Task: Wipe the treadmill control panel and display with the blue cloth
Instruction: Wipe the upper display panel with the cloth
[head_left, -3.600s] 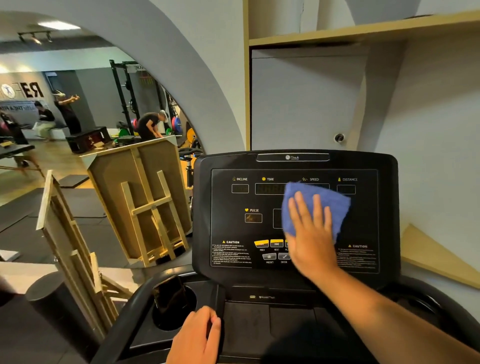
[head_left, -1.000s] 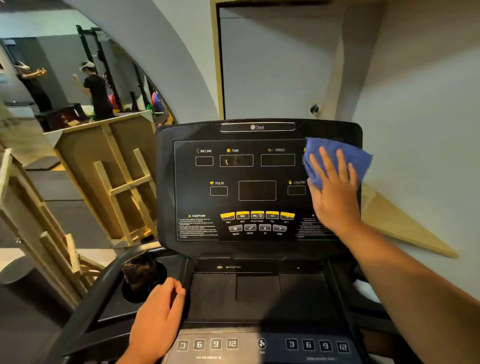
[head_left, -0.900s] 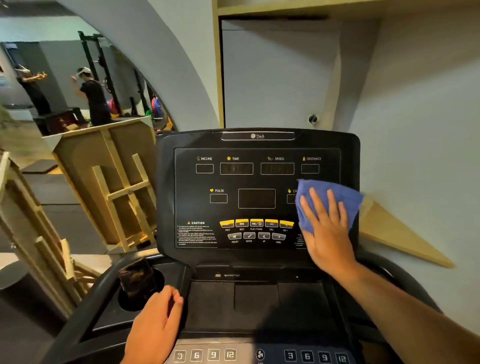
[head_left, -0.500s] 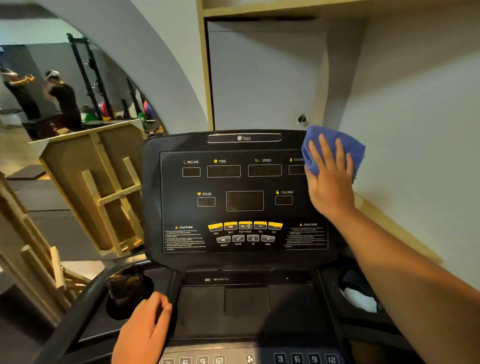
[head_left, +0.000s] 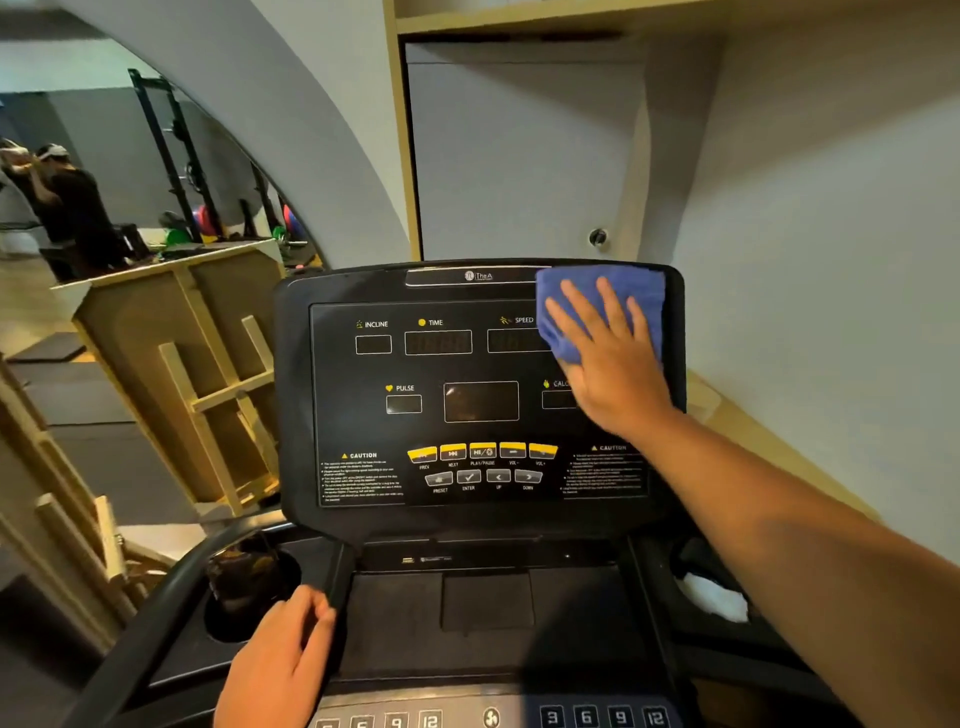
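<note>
The black treadmill control panel (head_left: 363, 415) stands upright in front of me, with dark display windows and a row of yellow buttons (head_left: 482, 451). My right hand (head_left: 615, 364) presses the blue cloth (head_left: 561, 312) flat against the panel's upper right corner, fingers spread, covering the distance readout and part of the speed window. My left hand (head_left: 283, 660) rests on the console's lower left, gripping the edge beside the left cup holder (head_left: 249, 587).
A white rag (head_left: 714, 597) lies in the right cup holder. Wooden frames (head_left: 208, 374) lean at the left beside a black handrail (head_left: 156, 613). A wall and cabinet door (head_left: 519, 156) stand close behind the panel. People exercise in the far left background.
My right hand has slid the cloth leftward along the panel's top edge, from the outer right corner onto the speed readout. The left hand has stayed on the console edge.
</note>
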